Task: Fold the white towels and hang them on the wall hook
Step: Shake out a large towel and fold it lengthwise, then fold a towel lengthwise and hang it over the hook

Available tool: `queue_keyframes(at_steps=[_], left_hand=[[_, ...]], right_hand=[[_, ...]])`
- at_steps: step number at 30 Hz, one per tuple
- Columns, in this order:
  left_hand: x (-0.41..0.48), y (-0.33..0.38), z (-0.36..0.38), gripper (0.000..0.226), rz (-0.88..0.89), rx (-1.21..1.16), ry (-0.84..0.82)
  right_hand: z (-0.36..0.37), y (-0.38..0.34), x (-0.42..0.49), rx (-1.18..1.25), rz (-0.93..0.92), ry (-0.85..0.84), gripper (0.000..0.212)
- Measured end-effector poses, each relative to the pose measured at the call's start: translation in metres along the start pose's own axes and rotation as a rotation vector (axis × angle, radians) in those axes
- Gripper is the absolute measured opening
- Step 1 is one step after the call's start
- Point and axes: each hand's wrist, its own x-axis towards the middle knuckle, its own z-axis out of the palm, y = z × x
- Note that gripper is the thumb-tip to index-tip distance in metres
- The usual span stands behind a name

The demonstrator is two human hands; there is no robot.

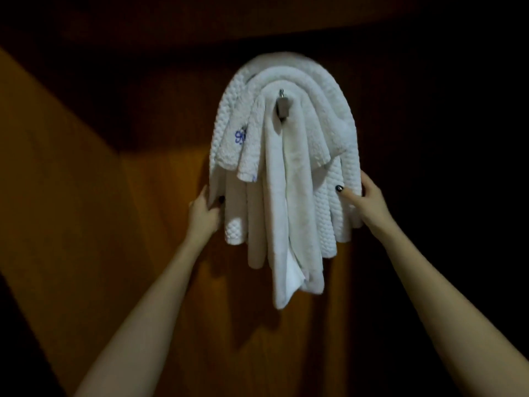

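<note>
The white towels (274, 181) were draped in nested layers over the wall hook (282, 106) in the upper middle of the frame, with the metal hook showing at the innermost fold. The outermost towel (232, 104), waffle-textured, was arched over the rest and held at both hanging sides. Its left edge was clasped by the left grip (204, 210), thumb in front and fingers tucked behind the cloth. Its right edge was pinched by the right grip (369, 196), the thumb laid across the front face.

The lower hems hung free and uneven, and the longest smooth fold reached down to the middle of the frame. Bare wooden wall (148, 230) was left open to the left of the bundle and below it, and a shadow of the towels was cast there beside the left grip.

To the right of the bundle the wall was lost in darkness, and no edge could be made out. The fingers of both grips were mostly hidden behind the cloth. A blue embroidered mark (241, 136) on the outermost towel was partly covered by a neighbouring fold and could not be read. The number of towels could not be told for certain. Both forearms were cut off by the lower edge of the frame.
</note>
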Motion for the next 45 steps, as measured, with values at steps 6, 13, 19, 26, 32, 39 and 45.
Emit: queue_keyframes(at_steps=[6, 13, 19, 26, 32, 39, 45], left_hand=[[-0.013, 0.001, 0.008, 0.025, -0.13, 0.143, 0.034], [-0.058, 0.027, 0.055, 0.03, -0.231, -0.208, -0.098], [-0.093, 0.036, 0.036, 0.047, -0.212, -0.22, -0.046], [-0.165, 0.067, 0.022, 0.045, -0.123, -0.067, -0.076], [-0.272, 0.078, 0.033, 0.046, -0.06, 0.084, -0.318], [-0.419, 0.1, 0.097, 0.051, -0.13, 0.075, -0.773], [-0.548, 0.151, 0.177, 0.053, -0.036, 0.067, -1.178]], right_hand=[[-0.005, 0.0, -0.011, -0.098, 0.03, 0.042, 0.036], [0.015, -0.004, -0.033, -0.051, 0.077, -0.064, 0.043], [0.012, -0.001, -0.064, -0.072, 0.099, -0.112, 0.062], [0.021, -0.011, -0.159, -0.185, 0.17, -0.059, 0.055], [0.009, -0.017, -0.286, -0.366, 0.409, -0.061, 0.058], [-0.065, -0.015, -0.457, -0.486, 0.746, -0.043, 0.058], [-0.153, -0.023, -0.592, -0.557, 1.066, 0.156, 0.057]])
